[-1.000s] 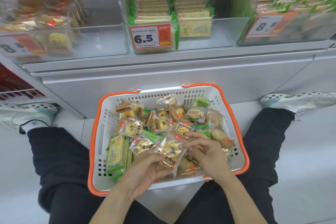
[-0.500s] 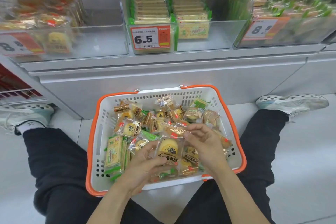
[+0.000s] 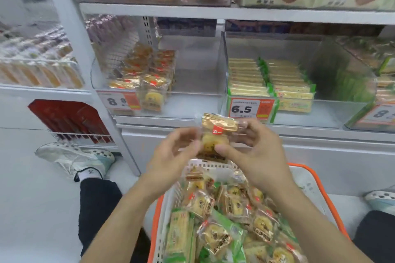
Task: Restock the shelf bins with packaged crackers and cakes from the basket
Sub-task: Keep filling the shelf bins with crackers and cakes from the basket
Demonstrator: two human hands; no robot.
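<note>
Two hands hold one cake packet point(image 3: 215, 136) up between the basket point(image 3: 316, 188) and the lower shelf: the right hand point(image 3: 254, 151) pinches it by thumb and fingers, and the left hand point(image 3: 171, 153) has its curled fingers at the packet's left edge, though blur hides whether they grip it. The step in hand looks like carrying this packet to its bin. The matching stock appears to sit in the clear bin on the left point(image 3: 149, 83), so the next move calls for a reach up and left over the bin's front wall. Green cracker packs point(image 3: 267, 79) fill the neighbouring bin. The person sits on a pale floor point(image 3: 32, 209) with the basket, full of packets, between outstretched legs, facing white shelving with orange price tags point(image 3: 252, 109).
</note>
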